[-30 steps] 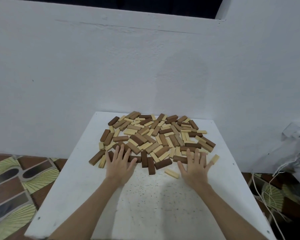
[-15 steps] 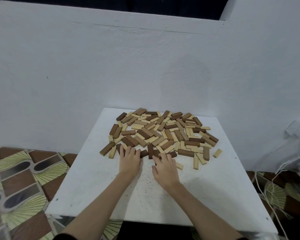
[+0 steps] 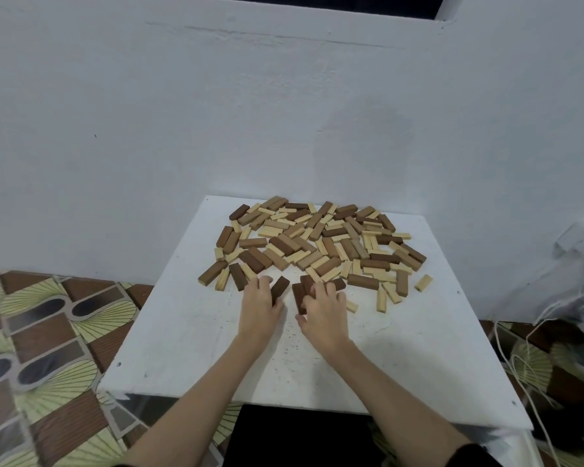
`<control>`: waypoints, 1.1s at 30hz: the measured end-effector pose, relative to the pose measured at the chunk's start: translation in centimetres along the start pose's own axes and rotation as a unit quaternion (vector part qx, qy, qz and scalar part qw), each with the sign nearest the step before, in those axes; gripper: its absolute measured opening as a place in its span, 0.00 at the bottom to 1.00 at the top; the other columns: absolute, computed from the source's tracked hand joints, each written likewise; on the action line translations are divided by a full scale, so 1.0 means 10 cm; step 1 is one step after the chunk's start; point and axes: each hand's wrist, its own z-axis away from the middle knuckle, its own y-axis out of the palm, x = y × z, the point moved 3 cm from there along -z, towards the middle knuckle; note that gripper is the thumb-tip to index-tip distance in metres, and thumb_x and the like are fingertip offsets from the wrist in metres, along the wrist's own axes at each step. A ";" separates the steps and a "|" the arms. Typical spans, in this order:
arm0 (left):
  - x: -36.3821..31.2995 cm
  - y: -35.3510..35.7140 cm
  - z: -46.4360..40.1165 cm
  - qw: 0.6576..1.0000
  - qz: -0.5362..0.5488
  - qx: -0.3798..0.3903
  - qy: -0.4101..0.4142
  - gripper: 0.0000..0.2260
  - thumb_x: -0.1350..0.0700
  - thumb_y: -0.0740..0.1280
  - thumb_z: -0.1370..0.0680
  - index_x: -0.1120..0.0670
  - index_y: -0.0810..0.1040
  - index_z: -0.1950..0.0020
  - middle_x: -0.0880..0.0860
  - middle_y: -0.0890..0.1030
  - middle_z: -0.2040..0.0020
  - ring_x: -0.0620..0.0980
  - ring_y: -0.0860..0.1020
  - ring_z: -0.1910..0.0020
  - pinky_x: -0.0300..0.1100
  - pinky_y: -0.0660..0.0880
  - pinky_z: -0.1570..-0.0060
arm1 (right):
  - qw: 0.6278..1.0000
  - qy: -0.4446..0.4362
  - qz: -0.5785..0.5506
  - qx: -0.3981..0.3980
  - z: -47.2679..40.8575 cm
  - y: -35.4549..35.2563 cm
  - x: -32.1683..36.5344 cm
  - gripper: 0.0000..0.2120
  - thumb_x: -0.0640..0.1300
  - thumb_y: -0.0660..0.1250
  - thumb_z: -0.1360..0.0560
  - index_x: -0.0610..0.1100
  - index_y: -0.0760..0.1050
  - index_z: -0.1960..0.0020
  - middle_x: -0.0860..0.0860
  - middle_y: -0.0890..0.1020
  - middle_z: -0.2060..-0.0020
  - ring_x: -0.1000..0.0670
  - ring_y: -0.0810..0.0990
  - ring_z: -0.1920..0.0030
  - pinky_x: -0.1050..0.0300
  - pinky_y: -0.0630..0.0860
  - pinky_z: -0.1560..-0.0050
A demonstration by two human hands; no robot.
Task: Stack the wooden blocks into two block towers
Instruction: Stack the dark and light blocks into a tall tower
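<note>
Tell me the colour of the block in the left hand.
Dark brown block, held by the left hand; head view.

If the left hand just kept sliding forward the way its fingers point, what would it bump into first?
The left hand already grips a dark block. Straight ahead, up and slightly right, it would probably meet the near edge of the scattered block pile on the white table, though depth is hard to judge.

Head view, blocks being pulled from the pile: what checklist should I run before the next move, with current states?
1. Left hand grips one dark block: ok.
2. Right hand holds dark blocks: ok; exact count cannot tell.
3. Bare table space near the hands for a tower base: ok.
4. Any tower started: not ok, none visible.
5. Pile away from table edges: ok.
</note>
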 end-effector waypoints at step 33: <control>0.04 -0.01 0.21 0.963 0.110 0.245 -0.026 0.45 0.45 0.78 0.36 0.54 0.58 0.26 0.52 0.63 0.31 0.53 0.66 0.34 0.49 0.68 0.35 | 0.898 0.186 -0.396 0.037 0.21 -0.07 -0.32 0.25 0.30 0.59 0.24 0.45 0.66 0.29 0.48 0.75 0.41 0.50 0.76 0.45 0.59 0.75 0.46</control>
